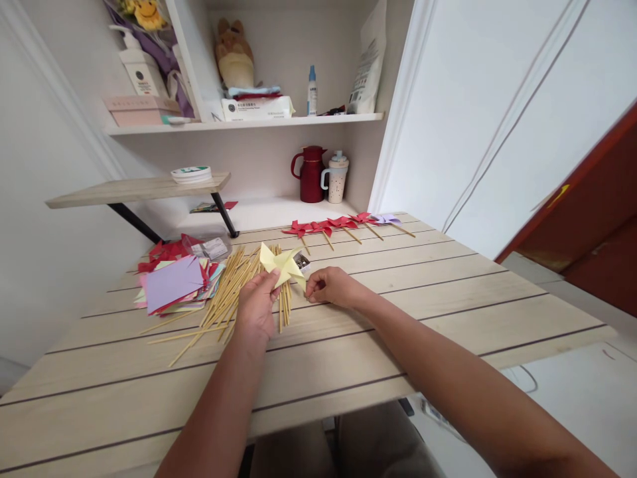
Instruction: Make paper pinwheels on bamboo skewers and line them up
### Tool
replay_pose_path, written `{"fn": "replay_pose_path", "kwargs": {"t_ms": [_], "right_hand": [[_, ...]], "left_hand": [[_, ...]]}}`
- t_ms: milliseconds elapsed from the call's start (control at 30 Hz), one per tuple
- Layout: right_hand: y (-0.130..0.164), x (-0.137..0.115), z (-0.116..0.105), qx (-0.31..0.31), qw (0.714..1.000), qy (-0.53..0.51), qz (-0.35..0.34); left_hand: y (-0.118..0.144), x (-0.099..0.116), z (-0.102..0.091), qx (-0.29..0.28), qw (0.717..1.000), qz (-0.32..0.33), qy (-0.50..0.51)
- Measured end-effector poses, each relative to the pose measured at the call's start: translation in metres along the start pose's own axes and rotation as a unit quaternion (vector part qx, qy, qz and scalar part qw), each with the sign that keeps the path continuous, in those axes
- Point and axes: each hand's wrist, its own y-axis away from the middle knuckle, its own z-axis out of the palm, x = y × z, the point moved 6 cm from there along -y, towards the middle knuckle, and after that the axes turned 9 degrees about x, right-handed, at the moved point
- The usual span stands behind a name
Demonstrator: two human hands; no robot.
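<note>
My left hand (258, 302) grips a pale yellow paper pinwheel (283, 265) by its lower edge, above the wooden table. Just right of it, my right hand (328, 287) is closed in a pinch low over the tabletop, its fingertips close to the pinwheel's right blade. Whatever those fingertips hold is too small or hidden to make out. Behind the pinwheel stands a small open box (303, 261) with dark little pieces inside. Many loose wooden sticks (219, 302) lie in a heap beside and under my left hand.
Coloured paper sheets (175, 284) are stacked at the left, near a clear plastic package (209, 248). Several red pinwheels (342, 224) and a lilac pinwheel (385, 219), all on sticks, line the table's back. A small raised shelf (139, 189) stands back left; a red jug (312, 176) and cup (338, 178) stand behind.
</note>
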Motion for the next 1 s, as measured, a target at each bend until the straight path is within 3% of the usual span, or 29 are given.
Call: {"fn": "replay_pose_path", "kwargs": {"t_ms": [400,533,633,800,1000], "right_hand": [[0.0,-0.005,-0.004,0.014,1.0,-0.007,-0.008],[0.001,-0.015,-0.032,0.084,0.996,-0.019,-0.009],[0.008,-0.03,-0.05,0.162,0.983,-0.091,-0.003],[0.024,-0.057,-0.036,0.164,0.962,-0.219,-0.021],[0.037,-0.066,-0.021,0.17,0.933,-0.318,-0.022]], "left_hand": [[-0.002,-0.001,-0.002,0.007,1.0,0.007,0.001],[-0.002,0.004,-0.004,0.02,0.999,0.048,0.01],[-0.002,0.007,-0.006,0.03,0.996,0.087,-0.002],[0.002,0.013,-0.006,0.036,0.987,0.145,-0.053],[0.007,0.017,-0.002,0.025,0.976,0.203,-0.074]]}}
